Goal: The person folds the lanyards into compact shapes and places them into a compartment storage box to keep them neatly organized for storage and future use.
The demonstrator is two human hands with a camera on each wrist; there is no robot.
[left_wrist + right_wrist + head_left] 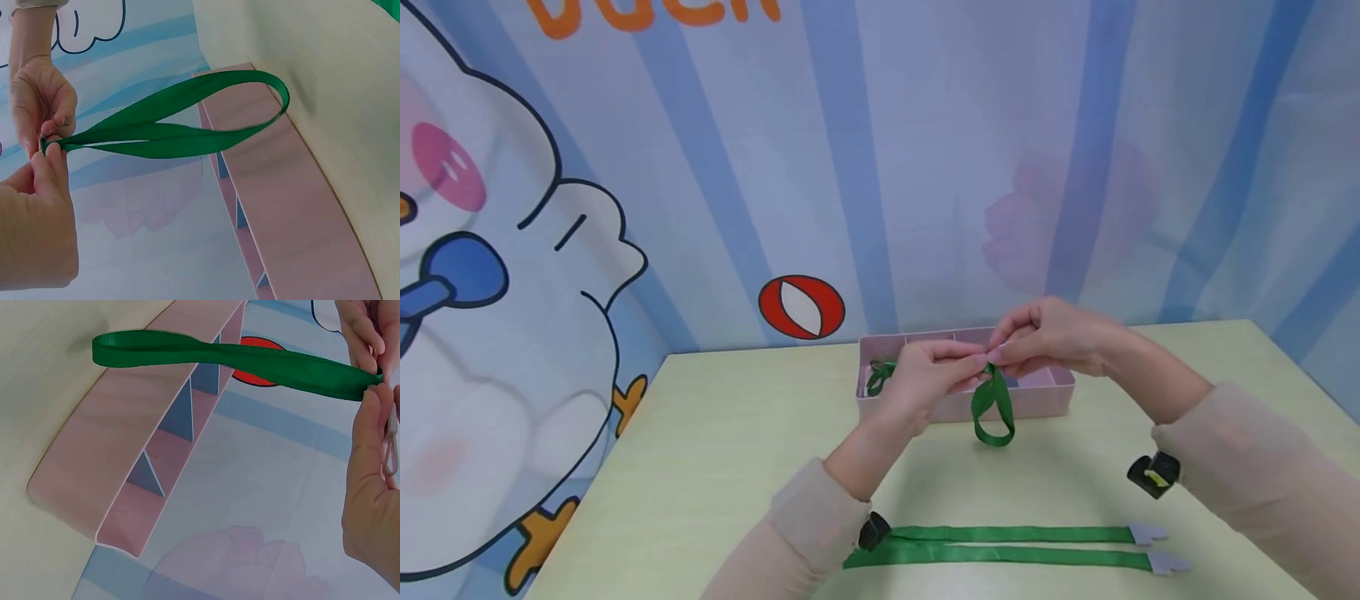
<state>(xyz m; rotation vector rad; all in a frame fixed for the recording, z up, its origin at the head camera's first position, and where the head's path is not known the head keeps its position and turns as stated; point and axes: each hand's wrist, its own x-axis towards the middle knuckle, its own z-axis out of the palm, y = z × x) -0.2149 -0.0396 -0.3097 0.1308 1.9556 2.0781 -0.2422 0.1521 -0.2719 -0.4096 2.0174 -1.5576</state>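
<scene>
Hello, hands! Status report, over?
Left hand, right hand: both pinching green ribbon. Ribbon hanging looped before pink box. Green strips flat on table; nothing visibly blocking.

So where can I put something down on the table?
Left of the pink box, toward the white cartoon figure, is bare tabletop. There's another patch between the box and the flat green strips. It's crowded at the box, where fingers pinch the looped ribbon.

the looped ribbon looks like ribbed cloth with a soft sheen, the flat strips slightly glossy, like satin; the box is smooth matt plastic, the tabletop smooth with faint wood grain, the sleeves matt cloth, the backdrop a smooth, faintly shiny sheet
</scene>
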